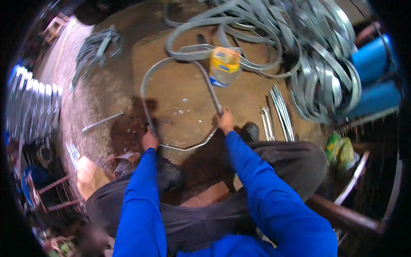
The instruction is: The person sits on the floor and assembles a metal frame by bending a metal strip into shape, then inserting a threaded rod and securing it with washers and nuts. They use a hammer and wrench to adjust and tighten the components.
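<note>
Between my two hands is a bent metal strip loop (145,88), rounded at its far end and angled at the end nearest me. My left hand (150,140) is closed around its left side. On the opposite side, my right hand (225,121) grips the strip near where the bent part begins. Just beyond the loop's far right side stands a yellow and blue plastic packet (224,66). A few small metal rings (181,112) lie on the floor inside the loop.
Coiled metal strips (257,34) pile up at the far right, beside blue cylinders (374,64). Wrenches (267,122) and metal rods (282,111) lie right of my hands. A single rod (102,121) and a strip bundle (96,53) are leftward. Stacked metal bands (34,103) stand at far left.
</note>
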Tool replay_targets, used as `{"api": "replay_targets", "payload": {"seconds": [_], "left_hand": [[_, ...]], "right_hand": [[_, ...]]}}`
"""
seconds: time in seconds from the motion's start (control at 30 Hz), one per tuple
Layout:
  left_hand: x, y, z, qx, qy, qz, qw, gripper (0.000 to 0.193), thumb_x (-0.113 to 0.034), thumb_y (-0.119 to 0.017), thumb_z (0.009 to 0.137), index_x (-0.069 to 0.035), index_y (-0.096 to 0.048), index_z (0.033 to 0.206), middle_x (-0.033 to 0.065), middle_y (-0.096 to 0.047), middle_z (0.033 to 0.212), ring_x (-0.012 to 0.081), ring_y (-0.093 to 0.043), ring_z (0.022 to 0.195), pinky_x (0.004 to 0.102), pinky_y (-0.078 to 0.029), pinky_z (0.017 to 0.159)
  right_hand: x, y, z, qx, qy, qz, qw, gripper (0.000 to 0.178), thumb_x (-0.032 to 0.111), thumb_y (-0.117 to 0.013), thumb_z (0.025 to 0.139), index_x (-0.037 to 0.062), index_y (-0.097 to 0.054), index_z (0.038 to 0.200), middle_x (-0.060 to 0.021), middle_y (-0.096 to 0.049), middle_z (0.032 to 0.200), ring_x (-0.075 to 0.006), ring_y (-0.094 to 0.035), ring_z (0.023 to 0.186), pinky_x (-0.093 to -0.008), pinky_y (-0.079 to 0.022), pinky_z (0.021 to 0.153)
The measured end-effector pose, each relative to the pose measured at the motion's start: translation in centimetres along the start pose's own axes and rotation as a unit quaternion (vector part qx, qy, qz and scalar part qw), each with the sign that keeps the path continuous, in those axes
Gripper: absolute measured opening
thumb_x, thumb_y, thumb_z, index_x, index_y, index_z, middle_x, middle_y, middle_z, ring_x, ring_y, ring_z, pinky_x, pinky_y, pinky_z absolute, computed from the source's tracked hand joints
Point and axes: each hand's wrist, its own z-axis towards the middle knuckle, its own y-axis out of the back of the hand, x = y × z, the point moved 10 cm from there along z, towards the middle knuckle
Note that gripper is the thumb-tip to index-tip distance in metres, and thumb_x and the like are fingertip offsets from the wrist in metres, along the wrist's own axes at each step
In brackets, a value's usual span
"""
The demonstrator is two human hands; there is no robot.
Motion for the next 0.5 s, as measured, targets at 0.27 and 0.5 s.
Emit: {"api": "replay_targets", "payload": {"seconds": [0.27,0.5], "left_hand": [[1.9,0.3,0.4,-0.07,0.071,-0.12,0.988,0.021,-0.016,-0.048,0.089,-0.003,-0.066,0.09,0.0198,-0.066,0.09,0.0378,-0.065,0.082,0.0512,-0.053,0.069],[0.8,0.9,-0.7,-0.104,0.091,-0.08,0.987,0.018,-0.013,-0.055,0.084,-0.002,-0.068,0.088,0.0159,-0.064,0.092,0.0339,-0.066,0.085,0.0449,-0.054,0.067]], "right_hand": [[2.9,0.0,1.0,0.015,0.172,-0.055,0.983,0.039,0.017,-0.066,0.078,0.0047,-0.055,0.114,-0.0172,-0.063,0.092,-0.0364,-0.061,0.09,-0.0441,-0.048,0.08],[2.2,-0.9,2.3,0.094,0.182,-0.059,0.977,0.051,0.016,-0.068,0.076,0.0018,-0.048,0.121,-0.0223,-0.055,0.112,-0.042,-0.052,0.106,-0.0464,-0.043,0.089]]}}
